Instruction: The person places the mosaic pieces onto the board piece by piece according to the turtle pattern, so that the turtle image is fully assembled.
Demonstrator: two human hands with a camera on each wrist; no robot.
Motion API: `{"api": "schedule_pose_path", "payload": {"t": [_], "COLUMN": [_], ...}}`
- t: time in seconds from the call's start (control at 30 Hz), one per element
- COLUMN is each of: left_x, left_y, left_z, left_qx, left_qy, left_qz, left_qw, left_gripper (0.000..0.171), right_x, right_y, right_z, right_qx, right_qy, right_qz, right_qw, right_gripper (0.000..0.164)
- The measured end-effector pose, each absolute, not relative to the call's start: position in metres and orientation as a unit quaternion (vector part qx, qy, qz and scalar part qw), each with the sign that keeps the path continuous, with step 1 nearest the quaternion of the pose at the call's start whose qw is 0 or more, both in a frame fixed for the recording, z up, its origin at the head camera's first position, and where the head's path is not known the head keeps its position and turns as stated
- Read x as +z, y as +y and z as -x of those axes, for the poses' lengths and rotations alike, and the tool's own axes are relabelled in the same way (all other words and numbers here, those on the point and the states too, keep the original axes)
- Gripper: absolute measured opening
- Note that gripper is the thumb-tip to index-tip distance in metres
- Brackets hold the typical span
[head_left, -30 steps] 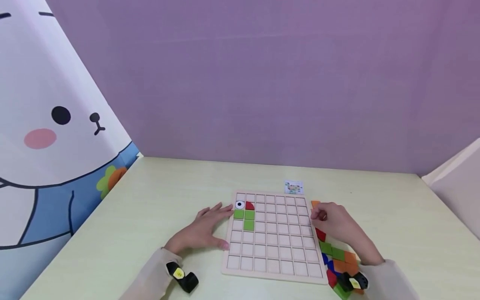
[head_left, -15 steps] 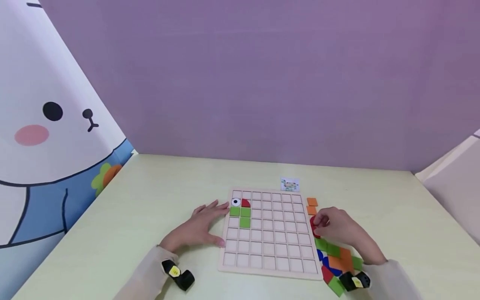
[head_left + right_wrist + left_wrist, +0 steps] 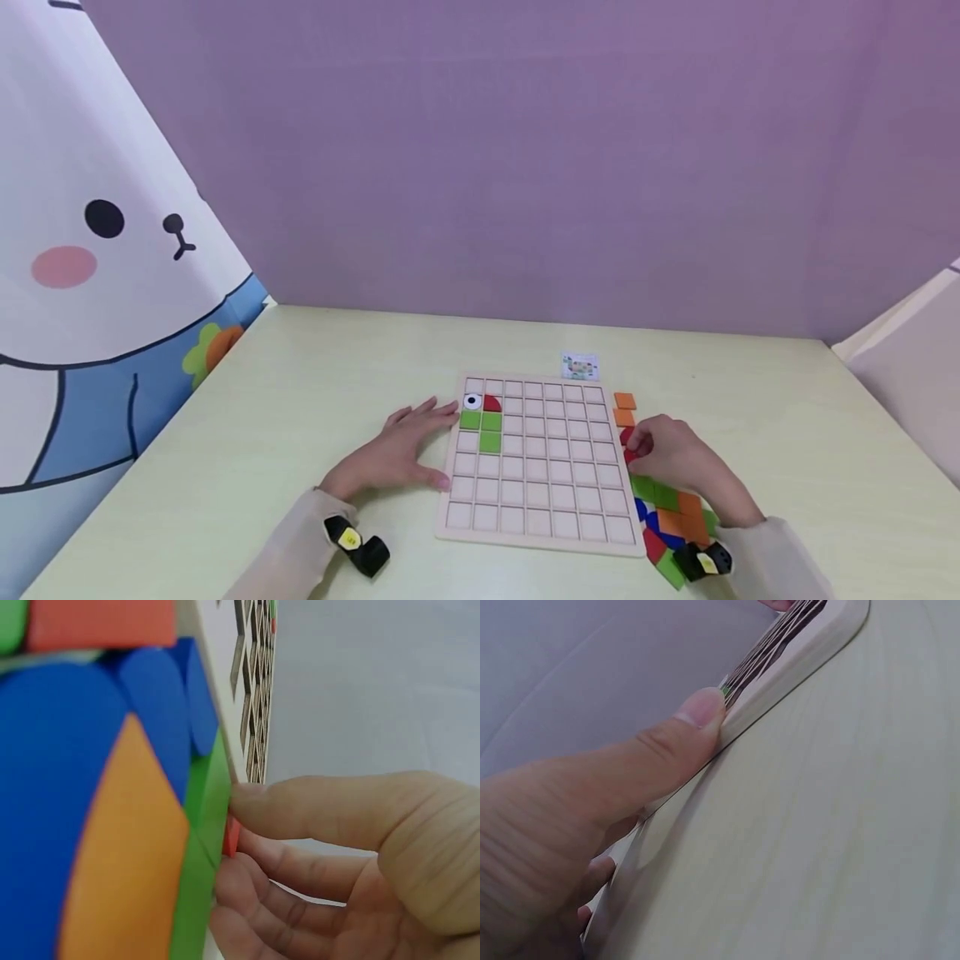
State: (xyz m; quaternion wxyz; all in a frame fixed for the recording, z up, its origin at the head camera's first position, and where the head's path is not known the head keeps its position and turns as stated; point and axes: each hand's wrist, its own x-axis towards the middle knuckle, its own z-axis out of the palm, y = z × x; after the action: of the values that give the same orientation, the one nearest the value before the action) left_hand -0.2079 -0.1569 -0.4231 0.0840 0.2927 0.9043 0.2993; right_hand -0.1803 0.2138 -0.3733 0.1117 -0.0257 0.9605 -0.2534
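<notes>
A pale wooden grid board point(image 3: 537, 473) lies on the table. Its upper left cells hold a white eye tile point(image 3: 472, 402), a red rounded tile point(image 3: 492, 404) and several green tiles point(image 3: 490, 442). Along the board's left edge my left hand point(image 3: 401, 454) rests with fingers extended; its thumb point(image 3: 701, 712) touches the rim in the left wrist view. Just right of the board, my right hand point(image 3: 671, 452) pinches a red tile point(image 3: 231, 838) between thumb and curled fingers, beside the board's edge. The fingers hide most of that tile.
Two orange tiles point(image 3: 624, 408) lie right of the board's upper corner. Loose green, orange, blue and red tiles point(image 3: 675, 521) cluster below the right hand, partly under the wrist. A small picture card point(image 3: 580, 366) lies behind the board. A purple wall point(image 3: 525, 167) closes off the back.
My right hand has moved down the board's right side from near the orange tiles to the red tiles, and its fingers now pinch one. The left hand keeps its place at the board.
</notes>
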Motion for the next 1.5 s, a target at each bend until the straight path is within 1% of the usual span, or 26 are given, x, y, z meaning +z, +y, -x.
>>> {"api": "schedule_pose_path", "payload": {"t": [0.37,0.53,0.7,0.83,1.0,1.2,1.5], "left_x": [-0.423,-0.423,-0.422,-0.421,-0.423,-0.425,-0.424], "left_y": [-0.157,-0.156,-0.155,-0.154,-0.155,-0.158,-0.148], "left_z": [0.207,0.207,0.208,0.208,0.208,0.209,0.204], "left_qx": [0.303,0.301,0.297,0.303,0.302,0.296,0.281], "left_qy": [0.904,0.903,0.905,0.902,0.901,0.903,0.909], "left_qz": [-0.288,-0.294,-0.296,-0.298,-0.3,-0.304,-0.298], "left_qw": [0.086,0.084,0.08,0.083,0.081,0.074,0.073], "left_gripper": [0.096,0.097,0.096,0.096,0.095,0.095,0.092], "right_x": [-0.376,-0.372,-0.366,-0.361,-0.355,-0.351,-0.356], "right_y": [0.214,0.216,0.215,0.209,0.198,0.179,0.16], "right_z": [0.181,0.18,0.181,0.182,0.183,0.184,0.188], "right_qx": [-0.26,-0.263,-0.259,-0.266,-0.278,-0.278,-0.298], "right_qy": [0.958,0.958,0.96,0.957,0.951,0.951,0.945], "right_qz": [0.06,0.053,0.064,0.078,0.094,0.097,0.114], "right_qw": [0.108,0.105,0.09,0.084,0.094,0.092,0.075], "right_gripper": [0.022,0.019,0.014,0.01,0.009,0.011,0.014]}}
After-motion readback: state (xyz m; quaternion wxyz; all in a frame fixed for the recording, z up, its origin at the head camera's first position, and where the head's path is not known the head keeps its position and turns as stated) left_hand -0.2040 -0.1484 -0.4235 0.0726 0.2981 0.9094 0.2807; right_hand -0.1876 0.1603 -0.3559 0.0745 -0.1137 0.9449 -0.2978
